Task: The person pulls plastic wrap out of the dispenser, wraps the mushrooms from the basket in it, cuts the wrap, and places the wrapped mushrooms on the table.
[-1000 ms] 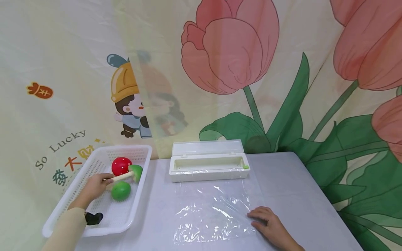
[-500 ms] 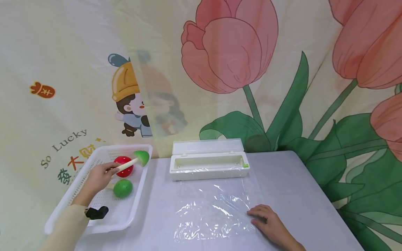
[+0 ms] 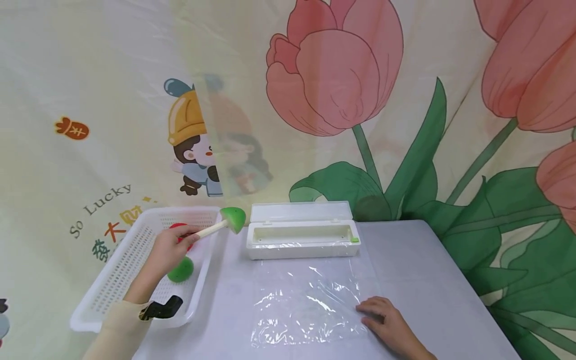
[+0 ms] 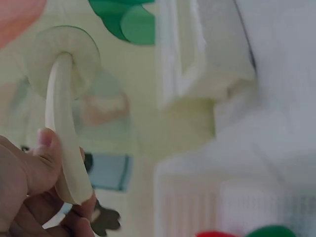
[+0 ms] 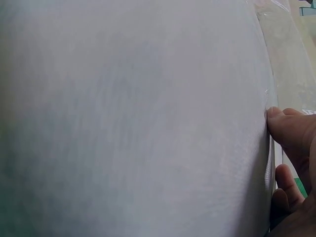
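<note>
A toy mushroom (image 3: pixel 233 219) with a green cap and cream stem is pinched near the stem's end by my left hand (image 3: pixel 167 251). Its cap is past the basket's right rim. The left wrist view shows the stem (image 4: pixel 60 108) between thumb and fingers, with the cap's pale underside. A sheet of clear plastic wrap (image 3: pixel 306 310) lies on the table, stretching forward from a white wrap dispenser (image 3: pixel 302 251) with its lid up. My right hand (image 3: pixel 388 322) rests at the sheet's right edge, fingers relaxed; the right wrist view shows the thumb (image 5: pixel 286 129) close to the white cloth.
On the left stands a white perforated basket (image 3: pixel 204 285) holding a green-capped toy (image 3: pixel 181 270) and a red one with white dots (image 3: pixel 191 243), partly hidden behind my left hand. A printed curtain (image 3: pixel 252 75) hangs behind the white-covered table (image 3: pixel 405 260).
My left hand has lifted the mushroom out from among the other toys and carried it rightward over the basket rim. My right hand has stayed at the wrap's edge.
</note>
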`<state>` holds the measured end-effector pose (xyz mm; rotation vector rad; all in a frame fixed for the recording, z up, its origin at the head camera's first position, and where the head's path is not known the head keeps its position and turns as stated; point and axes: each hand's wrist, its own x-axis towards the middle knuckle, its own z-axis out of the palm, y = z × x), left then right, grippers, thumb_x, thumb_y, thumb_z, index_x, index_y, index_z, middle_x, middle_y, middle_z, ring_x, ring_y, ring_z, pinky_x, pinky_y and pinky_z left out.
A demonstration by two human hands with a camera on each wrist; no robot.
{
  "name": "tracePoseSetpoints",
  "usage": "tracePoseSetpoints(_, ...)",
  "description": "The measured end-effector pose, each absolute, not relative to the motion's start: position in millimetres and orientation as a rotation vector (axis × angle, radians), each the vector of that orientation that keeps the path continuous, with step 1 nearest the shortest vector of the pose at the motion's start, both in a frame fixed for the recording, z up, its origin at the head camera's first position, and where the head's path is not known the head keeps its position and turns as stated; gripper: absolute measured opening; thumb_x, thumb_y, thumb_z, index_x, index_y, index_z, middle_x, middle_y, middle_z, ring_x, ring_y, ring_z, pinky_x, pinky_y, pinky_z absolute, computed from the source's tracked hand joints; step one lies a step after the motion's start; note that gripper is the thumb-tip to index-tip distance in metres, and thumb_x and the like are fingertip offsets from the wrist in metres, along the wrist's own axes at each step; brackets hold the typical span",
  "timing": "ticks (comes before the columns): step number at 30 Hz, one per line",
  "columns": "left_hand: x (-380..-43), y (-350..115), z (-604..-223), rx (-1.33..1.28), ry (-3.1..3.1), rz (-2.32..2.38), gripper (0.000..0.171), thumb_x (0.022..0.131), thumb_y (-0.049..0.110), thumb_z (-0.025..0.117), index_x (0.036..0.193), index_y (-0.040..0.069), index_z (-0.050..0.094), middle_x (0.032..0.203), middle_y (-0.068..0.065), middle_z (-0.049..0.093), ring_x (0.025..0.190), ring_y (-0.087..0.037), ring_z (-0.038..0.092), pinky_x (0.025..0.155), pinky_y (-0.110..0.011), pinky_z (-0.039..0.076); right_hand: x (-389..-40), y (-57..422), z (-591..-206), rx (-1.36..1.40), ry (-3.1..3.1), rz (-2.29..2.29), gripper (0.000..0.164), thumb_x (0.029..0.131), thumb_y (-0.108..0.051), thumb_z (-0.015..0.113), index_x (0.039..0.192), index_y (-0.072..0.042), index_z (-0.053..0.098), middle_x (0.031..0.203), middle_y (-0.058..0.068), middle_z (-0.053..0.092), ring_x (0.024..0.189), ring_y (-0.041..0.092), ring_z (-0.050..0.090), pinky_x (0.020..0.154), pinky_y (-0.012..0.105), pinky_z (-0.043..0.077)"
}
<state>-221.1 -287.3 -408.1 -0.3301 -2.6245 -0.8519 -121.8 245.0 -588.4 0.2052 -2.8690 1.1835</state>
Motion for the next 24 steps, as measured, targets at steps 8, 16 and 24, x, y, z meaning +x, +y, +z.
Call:
tracePoseSetpoints(8,-196.4,-231.9,-390.6,-0.299,-2.670,-0.990,0.025,0.091,0.002,0.074,0.116,0.003,0.076,0.101,-0.013,0.075,0.079,-0.022,0.057,0.062,-0.025,0.046,-122.0,244.0,-587.1,0.075,-2.949,1.214,0.030,0.086,-0.017,0.082,0.107,-0.037,0.077,0.114,-0.019,0.067,0.120,0.015,0.056,0.106,0.042,0.050)
tracePoseSetpoints(16,-181.7,-180.5,-407.6,-0.324,-2.612,-1.160,0.021,0.090,0.001,0.075,0.110,0.008,0.078,0.103,-0.008,0.076,0.080,-0.018,0.057,0.065,-0.025,0.047,-122.0,244.5,-584.4,0.058,-2.987,1.208,0.028,0.086,-0.020,0.082,0.106,-0.038,0.076,0.113,-0.019,0.068,0.120,0.016,0.056,0.105,0.044,0.050)
tracePoseSetpoints(24,-176.2,-140.0,-462.8,-0.411,-2.491,-1.338,0.019,0.086,0.003,0.077,0.102,0.013,0.079,0.097,-0.002,0.077,0.077,-0.006,0.057,0.061,-0.021,0.046,-124.6,244.6,-587.8,0.117,-2.981,1.185,0.027,0.086,-0.021,0.082,0.107,-0.038,0.076,0.114,-0.020,0.068,0.118,0.015,0.057,0.104,0.041,0.051)
